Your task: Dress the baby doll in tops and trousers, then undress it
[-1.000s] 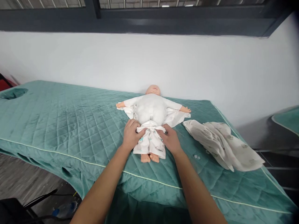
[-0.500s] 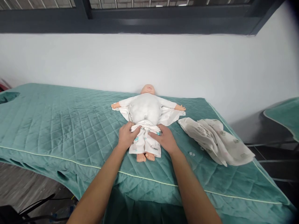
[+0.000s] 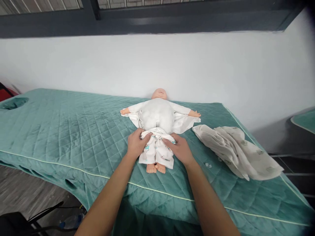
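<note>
A baby doll lies on its back on a teal quilted table, head toward the wall and arms spread. It wears white printed trousers; an opened white garment is spread beneath its torso. My left hand pinches the trousers' waistband at the doll's left-of-frame hip. My right hand grips the waistband on the other side, fingers closed on the fabric. The doll's bare feet stick out below the trouser legs.
A crumpled white printed cloth lies on the table to the right of the doll. A white wall runs close behind the doll's head. A face hole sits at the table's far left. A second teal table edge shows at far right.
Both hands stay on the trousers' waistband with only slight shifts. The view has drifted a little sideways and back.
</note>
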The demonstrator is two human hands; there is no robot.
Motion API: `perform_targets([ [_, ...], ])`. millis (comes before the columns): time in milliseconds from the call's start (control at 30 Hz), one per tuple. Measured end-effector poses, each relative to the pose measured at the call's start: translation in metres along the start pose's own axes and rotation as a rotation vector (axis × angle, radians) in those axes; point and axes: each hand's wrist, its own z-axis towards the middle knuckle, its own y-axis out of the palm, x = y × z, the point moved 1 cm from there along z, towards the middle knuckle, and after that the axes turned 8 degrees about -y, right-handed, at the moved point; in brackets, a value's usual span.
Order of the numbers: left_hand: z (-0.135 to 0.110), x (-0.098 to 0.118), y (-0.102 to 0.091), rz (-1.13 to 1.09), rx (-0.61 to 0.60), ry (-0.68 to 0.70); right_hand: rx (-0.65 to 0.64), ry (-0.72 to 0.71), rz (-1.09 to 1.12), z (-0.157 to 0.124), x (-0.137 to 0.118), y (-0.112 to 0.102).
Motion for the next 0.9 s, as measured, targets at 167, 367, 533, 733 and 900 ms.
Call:
perform_targets([
  [167, 0.001, 0.0, -0.001, -0.02, 0.0, -0.01, -0.058, 0.049, 0.161, -0.001, -0.001, -0.003],
  [367, 0.003, -0.001, -0.003, -0.286, -0.084, -0.049, -0.063, 0.082, 0.295, -0.001, 0.002, -0.005],
  [533, 0.003, -0.004, -0.003, -0.264, -0.077, -0.033, -0.045, 0.084, 0.34, -0.002, 0.005, -0.001],
  [733, 0.001, -0.003, -0.005, -0.231, -0.01, 0.051, -0.004, 0.088, 0.325, -0.003, 0.008, 0.0],
  [900, 0.001, -0.003, -0.007, -0.286, -0.028, 0.066, 0.025, 0.091, 0.34, -0.004, 0.011, -0.001],
])
